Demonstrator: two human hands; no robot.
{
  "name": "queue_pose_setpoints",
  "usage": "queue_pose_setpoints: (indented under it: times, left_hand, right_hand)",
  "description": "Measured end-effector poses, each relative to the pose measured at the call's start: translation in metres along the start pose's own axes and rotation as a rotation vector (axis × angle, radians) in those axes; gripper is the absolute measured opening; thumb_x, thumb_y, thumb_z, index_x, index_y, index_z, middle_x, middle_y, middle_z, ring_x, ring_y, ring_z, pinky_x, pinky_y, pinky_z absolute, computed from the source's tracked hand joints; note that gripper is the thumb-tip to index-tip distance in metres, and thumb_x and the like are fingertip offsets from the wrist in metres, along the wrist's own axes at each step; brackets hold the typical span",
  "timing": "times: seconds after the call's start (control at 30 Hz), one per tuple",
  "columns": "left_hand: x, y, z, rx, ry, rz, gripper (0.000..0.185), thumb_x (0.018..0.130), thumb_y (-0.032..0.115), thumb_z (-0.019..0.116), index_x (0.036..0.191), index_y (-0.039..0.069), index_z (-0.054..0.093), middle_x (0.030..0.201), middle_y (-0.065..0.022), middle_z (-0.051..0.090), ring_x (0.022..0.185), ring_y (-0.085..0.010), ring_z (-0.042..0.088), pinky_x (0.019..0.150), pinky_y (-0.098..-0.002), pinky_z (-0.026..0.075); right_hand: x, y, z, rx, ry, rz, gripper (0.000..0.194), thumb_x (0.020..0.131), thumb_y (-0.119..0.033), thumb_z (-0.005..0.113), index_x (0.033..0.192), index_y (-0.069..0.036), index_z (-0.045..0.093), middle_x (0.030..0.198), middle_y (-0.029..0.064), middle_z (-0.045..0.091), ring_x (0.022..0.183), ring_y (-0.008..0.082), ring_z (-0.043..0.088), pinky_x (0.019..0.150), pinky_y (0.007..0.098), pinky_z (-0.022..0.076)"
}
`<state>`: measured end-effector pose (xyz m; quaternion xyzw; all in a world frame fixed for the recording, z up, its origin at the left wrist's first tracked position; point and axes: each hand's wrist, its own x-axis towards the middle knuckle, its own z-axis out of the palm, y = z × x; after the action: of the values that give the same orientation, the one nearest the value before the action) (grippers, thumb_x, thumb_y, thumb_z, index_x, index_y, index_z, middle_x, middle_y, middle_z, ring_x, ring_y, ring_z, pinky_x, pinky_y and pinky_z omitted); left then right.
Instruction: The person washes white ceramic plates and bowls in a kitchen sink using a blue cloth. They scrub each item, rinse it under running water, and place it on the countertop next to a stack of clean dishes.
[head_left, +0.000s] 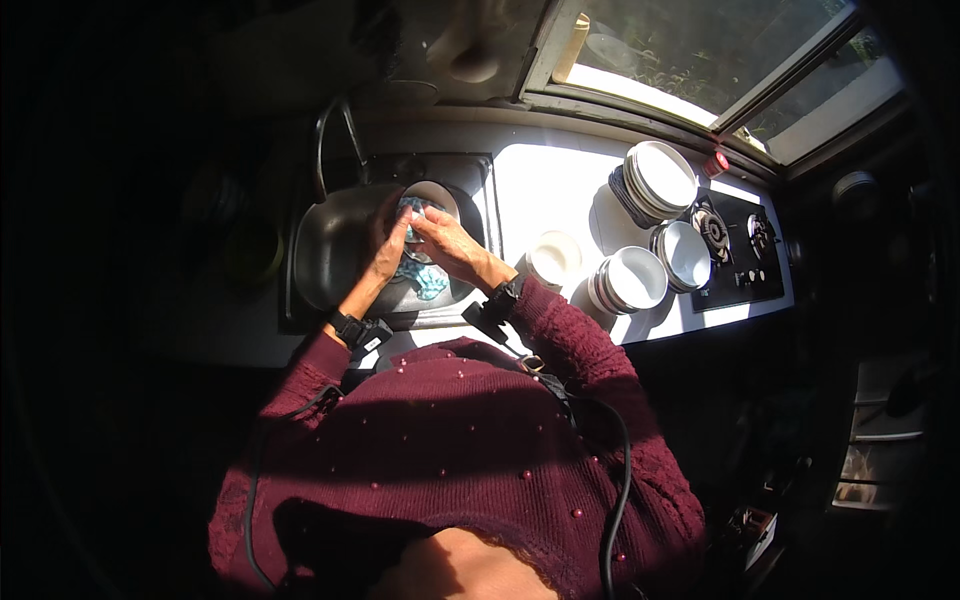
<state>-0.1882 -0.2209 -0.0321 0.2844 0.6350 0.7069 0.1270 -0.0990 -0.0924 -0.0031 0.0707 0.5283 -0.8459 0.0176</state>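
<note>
Over the stainless-steel sink (322, 247), my two hands come together around a blue-and-white cloth (430, 282). My left hand (393, 244) grips it from the left, fingers pointing up. From the other side my right hand (448, 238) presses its bunched part, thumb and fingers bent. Part of the cloth hangs below my hands into the sink. A round bowl (442, 195) with a pale inside shows just behind my fingertips; my hands and the cloth cover much of it. I cannot tell whether my left fingers also hold its edge.
A curved faucet (321, 150) rises at the sink's back left. On the sunlit counter (544, 176) to the right stand a pale bowl (555, 256), a plate stack (664, 180) and bowl stacks (636, 279) (685, 255). Beyond them is a black gas hob (739, 259), below a window (697, 67).
</note>
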Motion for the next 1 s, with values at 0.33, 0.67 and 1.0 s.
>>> queue_pose_setpoints:
  times: [0.33, 0.67, 1.0]
  left_hand:
    - [0.0, 0.005, -0.019, 0.098, -0.312, -0.298, 0.041, 0.106, 0.039, 0.052, 0.128, 0.006, 0.062, 0.097, -0.0024, 0.067, 0.072, -0.0071, 0.052, 0.06, -0.0234, 0.038]
    - [0.006, 0.044, -0.023, 0.278, -0.485, -0.217, 0.039, 0.104, 0.034, 0.055, 0.122, 0.0, 0.064, 0.098, -0.006, 0.067, 0.084, -0.0118, 0.059, 0.072, -0.0289, 0.046]
    - [-0.006, 0.016, -0.012, 0.314, -0.27, 0.059, 0.035, 0.096, 0.03, 0.067, 0.111, -0.001, 0.068, 0.099, -0.0199, 0.069, 0.088, -0.0314, 0.066, 0.082, -0.0399, 0.051]
  right_hand:
    - [-0.01, -0.023, -0.035, -2.102, -0.335, -0.809, 0.026, 0.089, -0.019, 0.06, 0.112, -0.016, 0.07, 0.112, 0.0031, 0.065, 0.116, 0.0224, 0.058, 0.108, 0.0392, 0.0404]
    - [-0.006, -0.029, -0.029, -1.425, 0.221, -0.615, 0.055, 0.074, -0.018, 0.081, 0.12, -0.004, 0.053, 0.108, 0.0221, 0.055, 0.104, 0.0411, 0.059, 0.082, 0.0456, 0.052]
    - [0.0, 0.003, -0.061, -1.056, 0.315, -0.13, 0.032, 0.081, -0.029, 0.07, 0.087, 0.003, 0.069, 0.076, 0.0265, 0.066, 0.074, 0.0451, 0.067, 0.066, 0.0493, 0.0507]
